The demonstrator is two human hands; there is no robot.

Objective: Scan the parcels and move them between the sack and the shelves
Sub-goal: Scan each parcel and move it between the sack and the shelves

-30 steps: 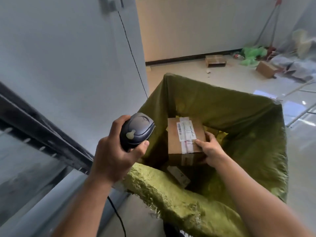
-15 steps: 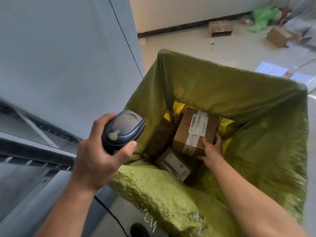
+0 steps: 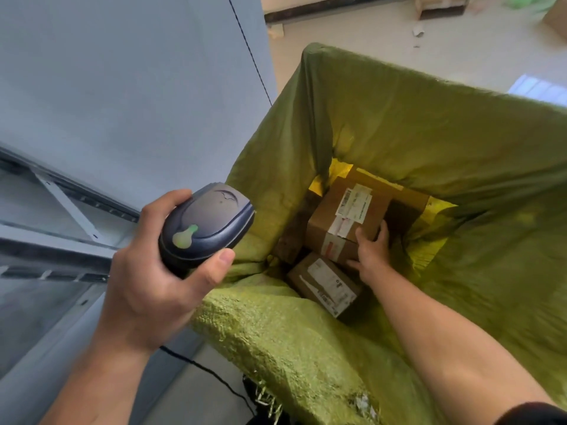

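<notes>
While the green woven sack [image 3: 429, 142] fills the right of the frame with its mouth open, at least two labelled parcels lie in its bottom. The task is therefore judged unfinished: whichever way the transfer runs, parcels remain to be handled (whether the held one has been scanned cannot be told). Only frame members of the grey metal shelves [image 3: 55, 240] show at the left edge.

The upper parcel [image 3: 331, 216], centre right, sits tilted on other cartons with its label face toward the camera. Its long axis appears to run from the bottom of the frame toward the top, leaning slightly right. The right grip [image 3: 371, 253] is closed on its near edge, fingers curled over the top face.

The lower parcel [image 3: 325, 283] lies just below, label up, long axis running upper left to lower right.

The scanner [image 3: 205, 222], centre left, is enclosed by the left grip [image 3: 147, 286]; its nose points to the upper right, toward the sack.
</notes>
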